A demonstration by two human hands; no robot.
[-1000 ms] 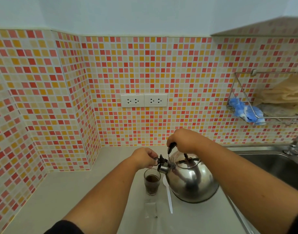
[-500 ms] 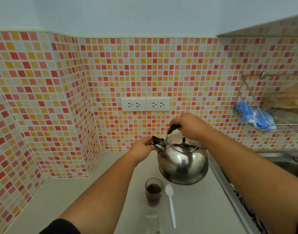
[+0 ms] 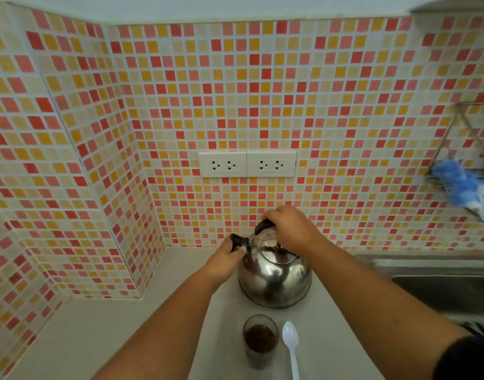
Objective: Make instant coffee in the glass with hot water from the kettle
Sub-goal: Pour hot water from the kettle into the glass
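A round steel kettle (image 3: 273,278) stands upright on the counter behind the glass. My right hand (image 3: 290,227) grips its black top handle. My left hand (image 3: 225,260) pinches the black cap on the kettle's spout at the left side. A small clear glass (image 3: 260,342) with dark brown coffee in it stands near the front edge, apart from the kettle. A white plastic spoon (image 3: 291,344) lies on the counter just right of the glass.
A steel sink (image 3: 440,286) lies to the right of the counter. A wire rack with a blue cloth (image 3: 466,189) hangs on the tiled wall at the right. Two white sockets (image 3: 247,163) sit on the wall above the kettle.
The kettle has swung away from over the glass, back toward the wall, and now rests level on the counter. Both hands stayed on it. The view tilted.
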